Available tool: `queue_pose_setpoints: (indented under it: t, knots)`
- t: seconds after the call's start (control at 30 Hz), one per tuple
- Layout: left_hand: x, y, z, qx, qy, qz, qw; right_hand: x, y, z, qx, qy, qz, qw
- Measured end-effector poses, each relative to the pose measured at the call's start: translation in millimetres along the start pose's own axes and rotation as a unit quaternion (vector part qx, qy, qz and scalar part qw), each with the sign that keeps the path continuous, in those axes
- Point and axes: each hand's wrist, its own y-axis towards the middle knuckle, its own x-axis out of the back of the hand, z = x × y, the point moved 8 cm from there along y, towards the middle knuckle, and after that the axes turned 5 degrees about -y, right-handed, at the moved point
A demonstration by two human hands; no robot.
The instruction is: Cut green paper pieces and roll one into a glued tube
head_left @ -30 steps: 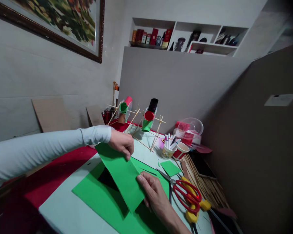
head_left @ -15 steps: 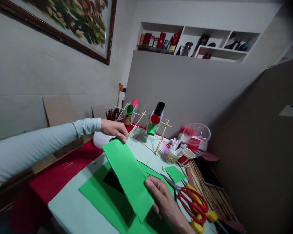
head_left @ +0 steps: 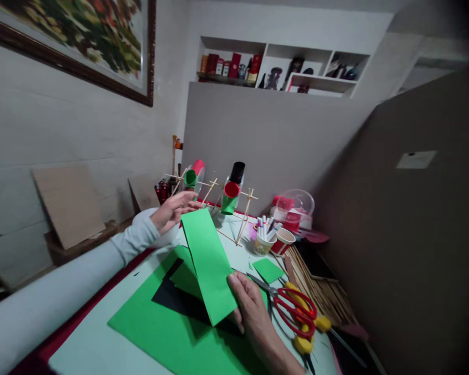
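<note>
My right hand (head_left: 252, 307) pinches the near right edge of a long green foam strip (head_left: 209, 265) and holds it raised, tilted up off the table. My left hand (head_left: 174, 208) hovers at the strip's far top corner with fingers spread, just off the foam. Under the strip lies a large green foam sheet (head_left: 156, 333) with a black sheet (head_left: 172, 297) on top of it. A small green foam piece (head_left: 269, 270) lies to the right.
Red-handled scissors (head_left: 297, 310) and yellow-handled ones (head_left: 305, 344) lie at the right. A skewer frame with green and red paper cups (head_left: 226, 200) stands behind, next to cups of markers (head_left: 263, 237), a clear plastic tub (head_left: 297, 205) and a bundle of sticks (head_left: 320, 291).
My left hand let go of the strip's top edge and opened. The right hand tilted the strip more upright. The view shifted left.
</note>
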Motion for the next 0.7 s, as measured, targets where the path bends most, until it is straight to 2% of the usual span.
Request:
queue_pose_setpoints:
  t: [0.1, 0.17, 0.27, 0.33, 0.43, 0.57, 0.7]
  knots:
    - [-20.6, -23, 42, 0.058, -0.082, -0.035, 0.994, 4, 2, -1, -0.001, 0.005, -0.054, 0.999]
    - [-38.2, -38, 62, 0.078, -0.12, -0.057, 0.988, 6, 2, -1, -0.001, 0.003, -0.081, 0.997]
    - [-59.9, -51, 78, 0.084, -0.147, -0.098, 0.981, 7, 0, -1, -0.002, 0.0, -0.099, 0.995]
    - [-66.7, -55, 84, 0.081, -0.149, -0.128, 0.977, 5, -2, -2, -0.006, -0.001, -0.092, 0.996]
    - [-64.5, -57, 90, 0.068, -0.143, -0.167, 0.973, -5, -5, -4, -0.017, 0.003, -0.047, 0.999]
    - [-52.3, -58, 93, 0.058, -0.125, -0.206, 0.969, -21, -5, -6, -0.016, 0.015, 0.033, 0.999]
    - [-43.0, -58, 91, 0.054, -0.102, -0.238, 0.964, -24, -2, -8, -0.011, 0.032, 0.058, 0.998]
